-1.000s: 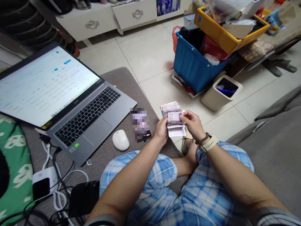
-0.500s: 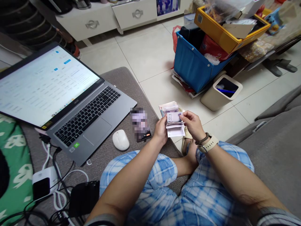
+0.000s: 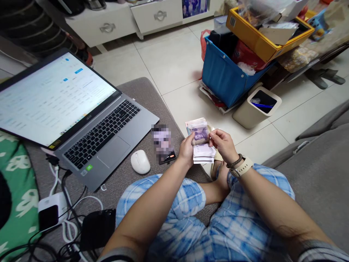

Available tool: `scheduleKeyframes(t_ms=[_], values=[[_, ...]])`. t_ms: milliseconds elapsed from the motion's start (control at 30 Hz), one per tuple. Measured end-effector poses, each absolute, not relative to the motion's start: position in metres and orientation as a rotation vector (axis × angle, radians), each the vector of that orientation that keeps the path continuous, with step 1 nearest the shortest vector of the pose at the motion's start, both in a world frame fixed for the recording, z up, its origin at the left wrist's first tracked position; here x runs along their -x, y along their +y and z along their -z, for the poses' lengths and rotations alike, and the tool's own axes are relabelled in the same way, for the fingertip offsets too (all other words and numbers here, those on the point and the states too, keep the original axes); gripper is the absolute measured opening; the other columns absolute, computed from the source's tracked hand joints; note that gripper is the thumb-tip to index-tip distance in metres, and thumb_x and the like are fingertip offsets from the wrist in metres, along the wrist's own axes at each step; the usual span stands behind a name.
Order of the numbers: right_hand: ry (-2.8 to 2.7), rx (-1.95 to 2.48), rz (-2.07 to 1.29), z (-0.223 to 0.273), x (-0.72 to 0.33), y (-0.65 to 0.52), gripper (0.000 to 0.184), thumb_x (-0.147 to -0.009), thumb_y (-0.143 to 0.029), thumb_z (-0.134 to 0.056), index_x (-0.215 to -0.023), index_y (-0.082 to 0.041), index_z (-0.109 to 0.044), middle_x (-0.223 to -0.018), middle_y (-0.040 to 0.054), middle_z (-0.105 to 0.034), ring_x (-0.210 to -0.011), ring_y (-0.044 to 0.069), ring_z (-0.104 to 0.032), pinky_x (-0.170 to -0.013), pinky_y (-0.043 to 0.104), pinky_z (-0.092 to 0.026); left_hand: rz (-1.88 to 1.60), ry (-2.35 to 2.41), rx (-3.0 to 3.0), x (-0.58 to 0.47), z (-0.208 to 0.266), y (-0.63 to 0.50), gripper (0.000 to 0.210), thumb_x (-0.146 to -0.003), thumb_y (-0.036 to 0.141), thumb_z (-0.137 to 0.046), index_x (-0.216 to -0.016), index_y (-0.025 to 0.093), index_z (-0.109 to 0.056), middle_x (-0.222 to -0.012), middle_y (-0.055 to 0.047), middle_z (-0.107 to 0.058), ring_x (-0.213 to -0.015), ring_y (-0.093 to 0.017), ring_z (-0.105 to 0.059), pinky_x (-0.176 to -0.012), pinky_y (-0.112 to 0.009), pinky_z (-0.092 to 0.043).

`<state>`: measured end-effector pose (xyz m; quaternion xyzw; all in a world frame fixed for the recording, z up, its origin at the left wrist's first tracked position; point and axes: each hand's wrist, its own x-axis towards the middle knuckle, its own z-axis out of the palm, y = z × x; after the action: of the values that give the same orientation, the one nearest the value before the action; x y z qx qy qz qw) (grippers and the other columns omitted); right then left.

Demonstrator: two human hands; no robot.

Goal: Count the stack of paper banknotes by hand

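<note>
A stack of banknotes (image 3: 201, 134) is held over the edge of the grey seat, in front of my crossed legs. My left hand (image 3: 187, 150) is closed on the left side of the stack, thumb on top. A purple note with a portrait faces up, and several folded-down note ends hang below it. At the stack's right edge my right hand (image 3: 223, 143) pinches the notes between thumb and fingers. Other notes in pinkish and bluish tones fan out at the far end. A watch and a braided bracelet are on my right wrist.
On the seat lie an open laptop (image 3: 109, 142), a white mouse (image 3: 140, 162), a phone (image 3: 163, 143) and tangled cables. Beyond stand a blue bin (image 3: 226, 78) topped by a yellow box (image 3: 251, 34), and a beige trash can (image 3: 247, 112) on the tiled floor.
The pale note end raised in my right fingers has gone down, showing the purple portrait beneath. More note ends now hang below the stack. Both hands stay nearly in place.
</note>
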<state>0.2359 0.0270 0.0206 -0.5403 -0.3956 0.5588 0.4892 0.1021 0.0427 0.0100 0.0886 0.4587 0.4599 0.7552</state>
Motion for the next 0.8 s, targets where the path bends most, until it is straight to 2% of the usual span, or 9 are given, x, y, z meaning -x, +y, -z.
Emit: scheduleKeyframes(t_ms=[133, 233, 433, 600, 800], values=[[-0.939, 1.335, -1.302, -0.016, -0.236, 0.028, 0.036, -0.066, -0.050, -0.078, -0.069, -0.022, -0.055, -0.055, -0.0039, -0.053, -0.050, 0.012, -0.045, -0.050, 0.026, -0.035, -1.015, 1.022, -0.214, -0.101, -0.012, 0.042, 0.021, -0.072, 0.033, -0.073, -0.080, 0.014, -0.068, -0.077, -0.008, -0.075, -0.086, -0.027, -0.072, -0.082, -0.037, -0.055], [-0.897, 1.352, -1.293, -0.012, -0.237, 0.028, 0.038, -0.063, -0.047, -0.081, -0.073, -0.023, -0.053, -0.056, -0.0056, -0.051, -0.051, 0.012, -0.046, -0.051, 0.026, -0.037, -1.030, 1.024, -0.235, -0.100, -0.012, 0.042, 0.018, -0.069, 0.029, -0.075, -0.077, 0.014, -0.067, -0.070, -0.005, -0.072, -0.079, -0.024, -0.071, -0.080, -0.035, -0.054], [-0.871, 1.349, -1.280, -0.008, -0.239, 0.028, 0.037, -0.066, -0.044, -0.080, -0.080, -0.023, -0.052, -0.060, -0.0060, -0.052, -0.055, 0.013, -0.050, -0.054, 0.026, -0.039, -1.041, 1.038, -0.255, -0.100, -0.013, 0.041, 0.022, -0.063, 0.023, -0.077, -0.080, 0.013, -0.068, -0.070, -0.004, -0.072, -0.071, -0.020, -0.069, -0.078, -0.034, -0.052], [-0.939, 1.362, -1.246, -0.008, -0.240, 0.029, 0.030, -0.073, -0.044, -0.073, -0.069, -0.020, -0.055, -0.062, -0.0036, -0.053, -0.057, 0.012, -0.048, -0.056, 0.026, -0.038, -1.035, 1.035, -0.270, -0.100, -0.012, 0.040, 0.026, -0.060, 0.021, -0.079, -0.082, 0.013, -0.069, -0.071, -0.005, -0.073, -0.074, -0.022, -0.070, -0.079, -0.035, -0.053], [-0.954, 1.398, -1.214, -0.011, -0.240, 0.029, 0.030, -0.074, -0.044, -0.070, -0.066, -0.020, -0.054, -0.060, -0.0048, -0.050, -0.056, 0.010, -0.043, -0.056, 0.025, -0.037, -1.034, 1.012, -0.255, -0.101, -0.012, 0.040, 0.029, -0.060, 0.027, -0.080, -0.082, 0.011, -0.069, -0.077, -0.007, -0.074, -0.079, -0.024, -0.071, -0.083, -0.037, -0.053]])
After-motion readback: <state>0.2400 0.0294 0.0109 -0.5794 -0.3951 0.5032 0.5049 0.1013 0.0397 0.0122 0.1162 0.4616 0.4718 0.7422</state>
